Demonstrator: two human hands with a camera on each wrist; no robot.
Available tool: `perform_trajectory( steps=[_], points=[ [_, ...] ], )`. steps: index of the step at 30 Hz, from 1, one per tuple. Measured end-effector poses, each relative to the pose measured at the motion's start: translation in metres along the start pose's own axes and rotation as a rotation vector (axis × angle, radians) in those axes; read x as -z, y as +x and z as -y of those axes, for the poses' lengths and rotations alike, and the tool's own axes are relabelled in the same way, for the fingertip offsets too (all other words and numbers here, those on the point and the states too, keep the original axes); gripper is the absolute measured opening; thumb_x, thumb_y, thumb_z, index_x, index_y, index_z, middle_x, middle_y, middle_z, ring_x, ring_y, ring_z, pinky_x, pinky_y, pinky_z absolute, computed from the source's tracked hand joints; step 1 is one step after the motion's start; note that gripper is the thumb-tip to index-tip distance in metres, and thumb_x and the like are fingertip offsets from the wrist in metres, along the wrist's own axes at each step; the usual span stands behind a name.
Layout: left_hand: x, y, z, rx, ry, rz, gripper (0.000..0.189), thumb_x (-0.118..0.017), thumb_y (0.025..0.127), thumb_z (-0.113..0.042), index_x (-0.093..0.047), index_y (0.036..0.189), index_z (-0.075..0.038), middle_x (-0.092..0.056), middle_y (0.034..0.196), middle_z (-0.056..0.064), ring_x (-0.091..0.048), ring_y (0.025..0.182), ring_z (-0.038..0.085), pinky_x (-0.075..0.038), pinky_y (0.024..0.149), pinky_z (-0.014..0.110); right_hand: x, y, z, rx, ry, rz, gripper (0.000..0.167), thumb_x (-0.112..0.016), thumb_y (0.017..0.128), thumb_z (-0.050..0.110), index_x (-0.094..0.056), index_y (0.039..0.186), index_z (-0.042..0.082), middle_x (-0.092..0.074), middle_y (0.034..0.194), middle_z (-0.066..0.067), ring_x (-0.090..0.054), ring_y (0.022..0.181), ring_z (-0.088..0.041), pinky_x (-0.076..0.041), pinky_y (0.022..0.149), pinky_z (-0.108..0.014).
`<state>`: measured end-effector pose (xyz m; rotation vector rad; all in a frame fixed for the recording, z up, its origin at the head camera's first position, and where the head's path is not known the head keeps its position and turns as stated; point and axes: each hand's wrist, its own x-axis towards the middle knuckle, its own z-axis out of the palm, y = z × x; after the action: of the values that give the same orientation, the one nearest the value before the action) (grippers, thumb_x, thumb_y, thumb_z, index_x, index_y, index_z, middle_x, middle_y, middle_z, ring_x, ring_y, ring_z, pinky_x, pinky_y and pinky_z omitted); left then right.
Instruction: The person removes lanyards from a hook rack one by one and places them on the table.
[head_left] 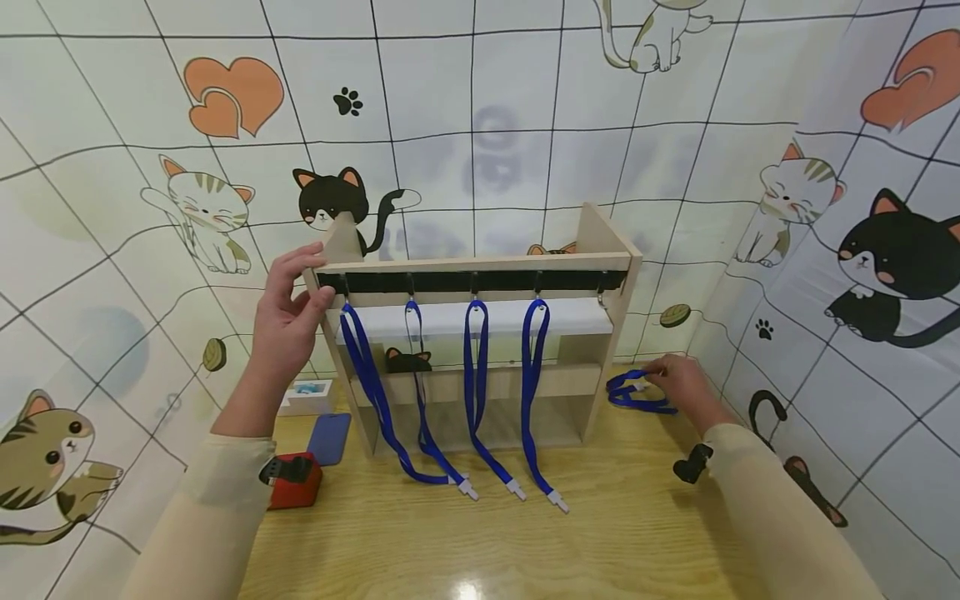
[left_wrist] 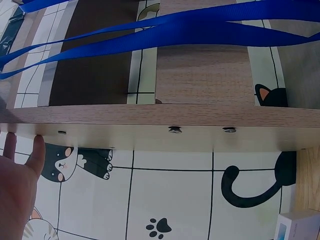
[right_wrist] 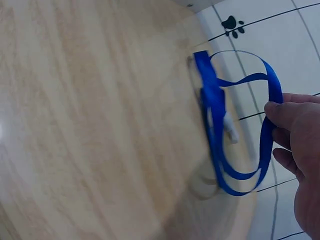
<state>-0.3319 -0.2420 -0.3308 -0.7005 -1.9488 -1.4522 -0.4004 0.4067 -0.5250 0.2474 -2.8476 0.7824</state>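
My right hand [head_left: 678,385] rests low on the wooden table [head_left: 480,533], just right of the rack. Its fingers [right_wrist: 285,112] pinch the strap of a loose blue lanyard [head_left: 633,393], which lies coiled on the table surface with its white clip [right_wrist: 231,131] inside the loops. On the near left, a red device [head_left: 296,482] sits beside a blue phone [head_left: 330,437] and a small white box [head_left: 306,397]. Further back, my left hand [head_left: 288,308] grips the upper left corner of the wooden rack [head_left: 480,333], fingers curled over the top edge and thumb against the front. Four blue lanyards [head_left: 472,392] hang from hooks on the black strip [head_left: 472,281], their white clips lying on the table. A fifth hook [head_left: 602,298] at the right end is bare.
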Motion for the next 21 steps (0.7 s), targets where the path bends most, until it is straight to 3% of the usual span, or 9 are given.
perform_trajectory(
  steps=[14,21],
  points=[
    [-0.001,0.000,0.001,0.005,0.012,0.000,0.042,-0.065,0.110,0.001,-0.058,0.150,-0.005,-0.048,0.166,0.000,-0.042,0.156,0.024,-0.049,0.116,0.037,-0.026,-0.008,-0.014,-0.073,-0.003,-0.018,0.014,-0.070,0.104,-0.004,-0.079,0.115,-0.008,-0.075,0.110,-0.025,-0.070,0.103,-0.044,-0.058,0.087,-0.061],
    [0.000,0.000,0.001,-0.003,0.013,0.001,0.042,-0.065,0.110,0.000,-0.057,0.151,-0.003,-0.048,0.167,0.001,-0.043,0.155,0.025,-0.049,0.118,0.038,-0.029,-0.011,-0.013,-0.020,-0.029,-0.046,0.021,-0.077,0.099,-0.004,-0.076,0.118,-0.012,-0.072,0.108,-0.026,-0.070,0.102,-0.048,-0.058,0.088,-0.063]
  ],
)
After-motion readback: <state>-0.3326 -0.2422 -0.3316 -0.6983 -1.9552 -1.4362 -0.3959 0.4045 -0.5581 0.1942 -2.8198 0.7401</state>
